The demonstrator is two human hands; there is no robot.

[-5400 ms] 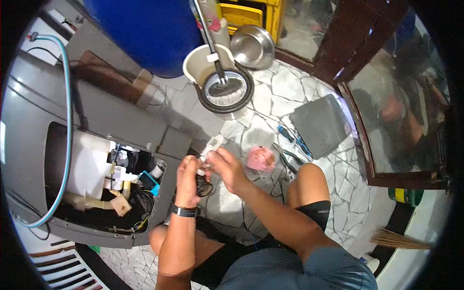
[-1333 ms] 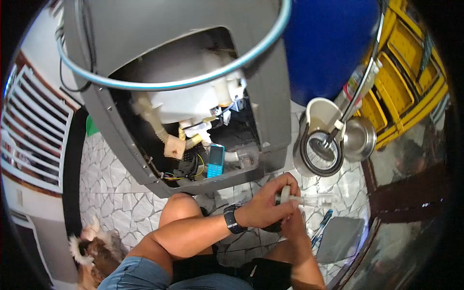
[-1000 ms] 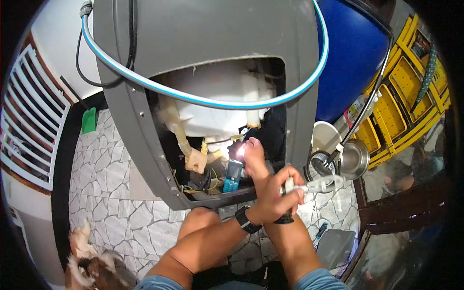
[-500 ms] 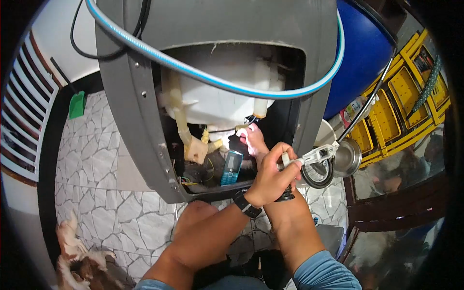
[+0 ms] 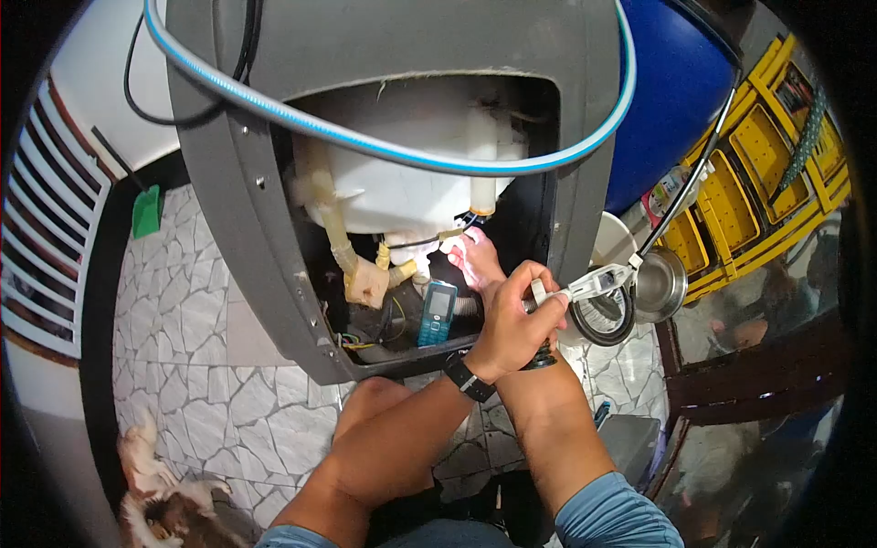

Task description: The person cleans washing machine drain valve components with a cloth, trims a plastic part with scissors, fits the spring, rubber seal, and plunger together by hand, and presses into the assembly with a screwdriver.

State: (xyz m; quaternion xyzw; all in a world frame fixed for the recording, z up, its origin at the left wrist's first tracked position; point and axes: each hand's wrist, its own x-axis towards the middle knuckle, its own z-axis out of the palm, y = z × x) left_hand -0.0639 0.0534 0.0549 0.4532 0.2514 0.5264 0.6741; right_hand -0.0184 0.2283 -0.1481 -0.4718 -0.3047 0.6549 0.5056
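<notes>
"What are your hands doing?"
"My left hand [image 5: 521,324], over my right forearm [image 5: 553,411], pinches a white part [image 5: 586,283]. My right hand [image 5: 478,259] is inside the machine [image 5: 438,36], near a white fitting [image 5: 420,259]; I cannot tell what its fingers grip."
"And around them?"
"A phone [image 5: 437,313] just below the fitting."

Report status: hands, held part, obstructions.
Left hand gripping slim white plastic part. Right hand inside boxy grey cabinet. Blue-striped white hose looping across opening; teal keypad phone beside right hand.
</notes>
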